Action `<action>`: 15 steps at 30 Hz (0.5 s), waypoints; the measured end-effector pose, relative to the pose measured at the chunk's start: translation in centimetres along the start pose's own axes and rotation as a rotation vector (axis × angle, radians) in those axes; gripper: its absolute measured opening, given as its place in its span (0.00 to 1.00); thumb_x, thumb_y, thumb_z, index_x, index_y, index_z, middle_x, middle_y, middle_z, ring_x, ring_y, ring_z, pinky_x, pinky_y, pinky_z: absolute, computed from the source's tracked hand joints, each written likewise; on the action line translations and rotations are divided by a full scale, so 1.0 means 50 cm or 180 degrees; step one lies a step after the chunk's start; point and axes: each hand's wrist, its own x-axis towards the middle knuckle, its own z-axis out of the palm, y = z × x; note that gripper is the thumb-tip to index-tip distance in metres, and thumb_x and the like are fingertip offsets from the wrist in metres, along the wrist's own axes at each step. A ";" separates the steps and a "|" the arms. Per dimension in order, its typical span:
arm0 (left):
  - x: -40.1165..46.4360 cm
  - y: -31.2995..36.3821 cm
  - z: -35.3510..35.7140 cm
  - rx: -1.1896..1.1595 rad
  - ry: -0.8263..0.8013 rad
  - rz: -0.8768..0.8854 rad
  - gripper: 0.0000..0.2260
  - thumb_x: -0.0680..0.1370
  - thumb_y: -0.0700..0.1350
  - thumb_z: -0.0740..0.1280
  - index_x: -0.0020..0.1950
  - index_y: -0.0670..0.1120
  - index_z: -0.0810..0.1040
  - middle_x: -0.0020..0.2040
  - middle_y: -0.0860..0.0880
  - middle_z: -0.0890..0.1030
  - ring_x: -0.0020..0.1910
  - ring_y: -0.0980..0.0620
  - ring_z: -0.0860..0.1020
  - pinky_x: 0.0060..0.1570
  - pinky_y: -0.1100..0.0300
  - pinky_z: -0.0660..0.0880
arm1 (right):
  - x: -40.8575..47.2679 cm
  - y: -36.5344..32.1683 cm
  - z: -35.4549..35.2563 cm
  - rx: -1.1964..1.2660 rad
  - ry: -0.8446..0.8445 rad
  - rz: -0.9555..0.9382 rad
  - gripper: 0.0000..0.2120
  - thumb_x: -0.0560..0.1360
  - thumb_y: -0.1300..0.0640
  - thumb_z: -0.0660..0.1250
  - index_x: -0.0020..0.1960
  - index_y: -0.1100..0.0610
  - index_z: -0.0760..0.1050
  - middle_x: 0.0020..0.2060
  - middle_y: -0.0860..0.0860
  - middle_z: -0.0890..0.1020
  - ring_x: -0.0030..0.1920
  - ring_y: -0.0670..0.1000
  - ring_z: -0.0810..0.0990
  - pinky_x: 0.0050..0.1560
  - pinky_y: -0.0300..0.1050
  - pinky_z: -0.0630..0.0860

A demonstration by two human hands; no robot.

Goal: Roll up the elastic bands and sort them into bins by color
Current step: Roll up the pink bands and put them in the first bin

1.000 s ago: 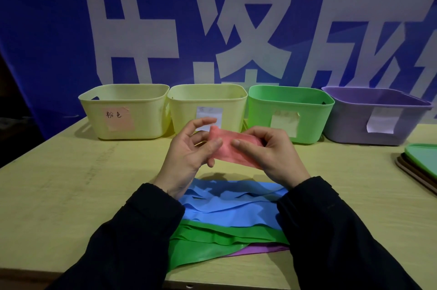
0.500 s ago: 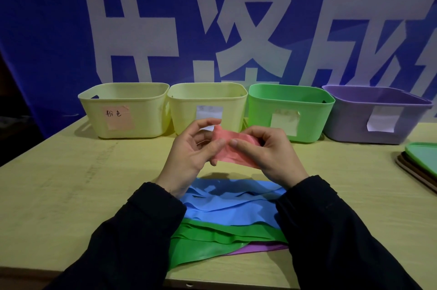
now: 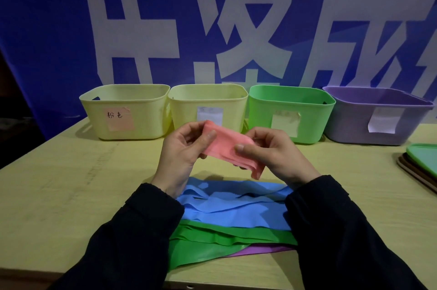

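Both hands hold a pink band (image 3: 230,148) in the air above the surface (image 3: 59,195), between the row of bins and the pile of flat bands. The left hand (image 3: 182,155) pinches the band's upper left end, thumb on the near face and the other fingers curled behind it; the right hand (image 3: 272,152) pinches the lower right part the same way, with the band's folded end hanging just below its thumb. Four bins stand side by side along the far edge of the surface: a yellow bin (image 3: 125,110) with a pink label, a second yellow bin (image 3: 208,105), a green bin (image 3: 290,112) and a purple bin (image 3: 378,119); the first three touch or nearly touch. Under the wrists lie a blue band (image 3: 231,207), a green band (image 3: 212,242) below it, and a purple band (image 3: 264,249) showing at the pile's near edge, close to the front edge of the surface. Stacked trays (image 3: 421,162) sit at the right edge. Bare surface stretches wide to the left of the hands, and a narrower strip lies open to the right.
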 end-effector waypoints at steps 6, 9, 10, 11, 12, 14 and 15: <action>0.002 0.006 0.000 -0.0215 0.0046 -0.0022 0.11 0.77 0.42 0.69 0.59 0.47 0.81 0.44 0.54 0.85 0.41 0.56 0.78 0.33 0.63 0.76 | -0.006 -0.014 -0.006 0.0259 0.0430 0.0053 0.10 0.70 0.65 0.76 0.47 0.65 0.78 0.36 0.59 0.84 0.35 0.57 0.85 0.33 0.47 0.83; 0.002 0.002 0.003 -0.0313 -0.0078 -0.0055 0.10 0.83 0.39 0.63 0.60 0.47 0.81 0.46 0.54 0.83 0.37 0.55 0.74 0.33 0.64 0.73 | -0.002 -0.011 -0.007 0.0279 0.0715 -0.0026 0.10 0.71 0.66 0.76 0.48 0.67 0.78 0.35 0.56 0.83 0.33 0.54 0.84 0.32 0.45 0.82; 0.002 0.001 0.002 -0.0358 -0.0138 -0.0057 0.09 0.83 0.39 0.63 0.60 0.46 0.81 0.47 0.54 0.83 0.38 0.55 0.73 0.33 0.64 0.72 | 0.000 -0.009 -0.006 0.0251 0.0738 -0.0026 0.09 0.71 0.67 0.76 0.48 0.68 0.78 0.34 0.56 0.83 0.32 0.53 0.83 0.32 0.44 0.82; 0.002 0.000 0.001 -0.0384 -0.0181 -0.0041 0.08 0.82 0.40 0.65 0.60 0.46 0.81 0.47 0.53 0.82 0.39 0.55 0.73 0.33 0.64 0.72 | 0.001 -0.007 -0.004 0.0222 0.0734 -0.0015 0.09 0.71 0.67 0.76 0.48 0.67 0.78 0.33 0.55 0.82 0.32 0.53 0.83 0.32 0.44 0.81; 0.003 0.000 0.000 -0.0382 -0.0194 -0.0011 0.09 0.80 0.41 0.68 0.60 0.46 0.81 0.47 0.53 0.82 0.40 0.55 0.73 0.33 0.64 0.72 | 0.002 -0.004 -0.003 0.0201 0.0727 -0.0004 0.09 0.71 0.66 0.76 0.47 0.67 0.78 0.33 0.55 0.82 0.32 0.53 0.82 0.33 0.44 0.81; 0.001 0.004 0.002 -0.0340 -0.0169 0.0028 0.15 0.74 0.41 0.72 0.60 0.45 0.79 0.46 0.52 0.82 0.40 0.55 0.75 0.33 0.65 0.73 | 0.003 -0.001 -0.002 0.0182 0.0734 -0.0008 0.09 0.71 0.66 0.76 0.47 0.67 0.78 0.33 0.56 0.82 0.32 0.53 0.82 0.33 0.45 0.81; 0.001 0.004 0.003 -0.0335 -0.0125 0.0030 0.17 0.72 0.41 0.72 0.60 0.44 0.79 0.45 0.52 0.83 0.40 0.55 0.76 0.33 0.64 0.73 | 0.003 0.000 -0.003 0.0183 0.0748 -0.0028 0.09 0.71 0.66 0.76 0.47 0.68 0.78 0.33 0.56 0.82 0.32 0.53 0.82 0.33 0.45 0.81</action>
